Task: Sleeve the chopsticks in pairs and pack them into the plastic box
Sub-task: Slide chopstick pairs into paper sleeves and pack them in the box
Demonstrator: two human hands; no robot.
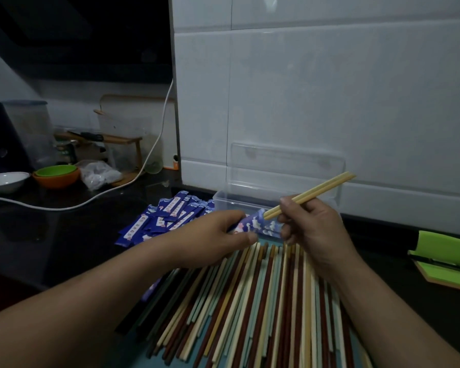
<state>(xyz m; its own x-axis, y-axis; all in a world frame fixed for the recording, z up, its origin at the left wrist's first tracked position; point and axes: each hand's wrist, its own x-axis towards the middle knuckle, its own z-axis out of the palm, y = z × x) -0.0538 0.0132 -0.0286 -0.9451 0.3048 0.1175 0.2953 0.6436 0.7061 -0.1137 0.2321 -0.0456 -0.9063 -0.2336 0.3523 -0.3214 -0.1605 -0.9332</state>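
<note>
On the dark table (64,235), a broad spread of unsleeved chopsticks (250,314) and a pile of empty blue sleeves (168,216) remain, and the clear plastic box (239,201) by the wall appears to hold no finished pairs, so the work looks early. The left hand (215,235) pinches one sleeve (258,225) just in front of the box. The right hand (311,227) grips a pale pair (319,191), its tips just entering the sleeve's mouth.

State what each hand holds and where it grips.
Left hand pinches the blue sleeve behind its mouth; right hand grips the paired chopsticks near their lower ends.
</note>
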